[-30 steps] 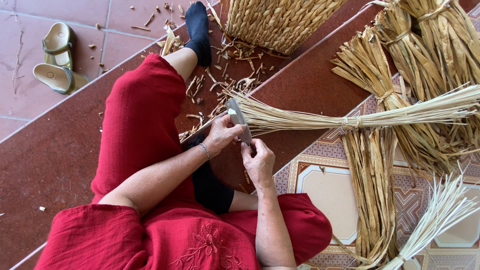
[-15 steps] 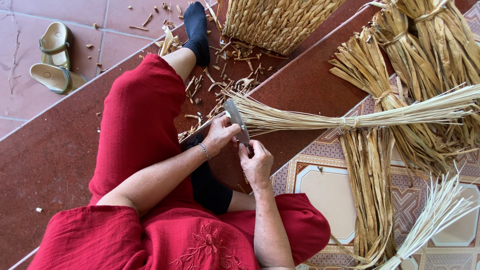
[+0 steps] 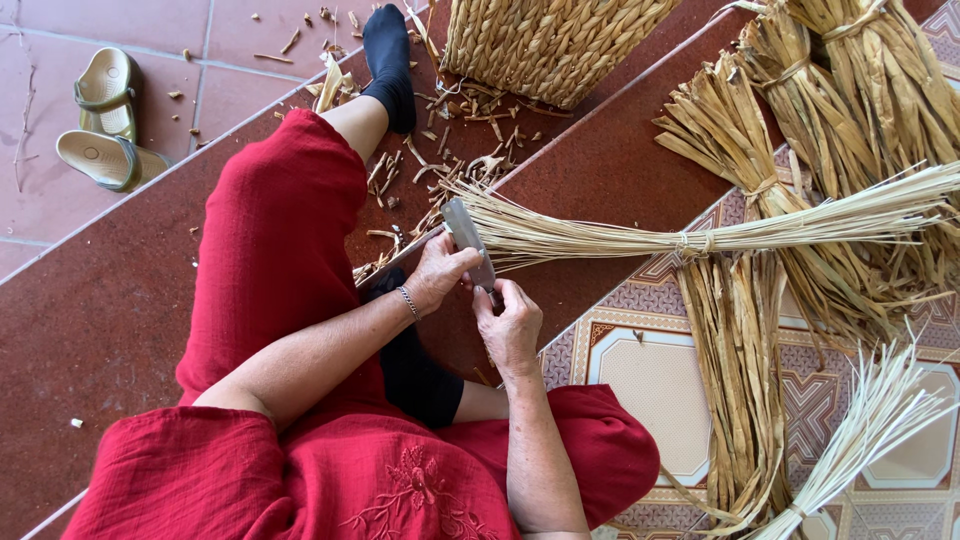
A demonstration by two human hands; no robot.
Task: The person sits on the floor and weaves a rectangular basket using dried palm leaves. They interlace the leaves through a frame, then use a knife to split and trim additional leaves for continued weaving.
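My left hand [image 3: 438,272], with a bracelet at the wrist, grips a flat grey blade [image 3: 463,232] that points up and away from me. My right hand [image 3: 508,322] is just below it, its fingertips pinched on a thin pale stalk at the blade's lower end. A long tied bundle of pale straw stalks [image 3: 700,238] lies across the step, its cut ends fanned out right beside the blade. I sit on dark red steps in red clothes, and my leg in a black sock [image 3: 388,60] stretches forward.
A woven basket [image 3: 545,40] stands on the step ahead, with straw scraps [image 3: 440,160] scattered below it. Tied bundles of flat dried leaves [image 3: 850,90] and more stalks [image 3: 860,430] lie on the patterned tile floor at the right. A pair of sandals [image 3: 105,120] sits at the far left.
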